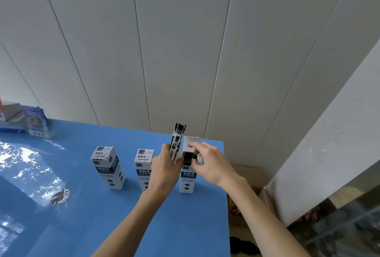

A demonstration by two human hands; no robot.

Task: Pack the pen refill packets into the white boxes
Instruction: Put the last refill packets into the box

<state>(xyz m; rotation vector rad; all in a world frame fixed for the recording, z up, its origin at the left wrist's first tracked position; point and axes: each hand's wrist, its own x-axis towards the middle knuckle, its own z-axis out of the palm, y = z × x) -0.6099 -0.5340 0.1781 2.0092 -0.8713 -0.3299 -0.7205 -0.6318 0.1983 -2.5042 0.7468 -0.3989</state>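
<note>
Packets (177,140) stand upright, long axis vertical, pinched in the left hand (164,166) just left of the open box (188,171). The right hand (207,162) grips the box's mouth, lid flap up. The packets likely go right, then down.

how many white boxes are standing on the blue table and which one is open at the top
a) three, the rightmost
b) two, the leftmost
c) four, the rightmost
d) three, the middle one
a: three boxes stand on the blue table; the left box and middle box have closed tops, while the right box has its flap up, between the left hand and right hand.
</note>
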